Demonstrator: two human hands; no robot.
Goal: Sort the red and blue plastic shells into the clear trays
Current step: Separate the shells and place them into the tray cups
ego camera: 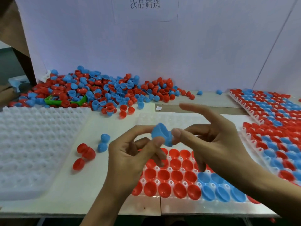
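Both hands are up over the half-filled clear tray [171,119], sharing one blue shell [162,135]: left hand [128,154] pinches it thumb-and-finger, right hand [216,141] has its thumb on the other side, index finger sticking out straight. Looks like an inspection step. Next it probably needs seating open-side-up in a free pocket beside the blue ones under the right hand.

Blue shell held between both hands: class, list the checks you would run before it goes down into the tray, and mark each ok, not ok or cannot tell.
1. Blue shell gripped by left hand and right hand: ok.
2. Shell free of defects: cannot tell.
3. Working tray sits below the hands: ok.
4. Blue group already started in that tray: ok.
5. Free pocket beside the blue group: cannot tell, the right arm covers it.
6. Empty tray ready at left: ok.
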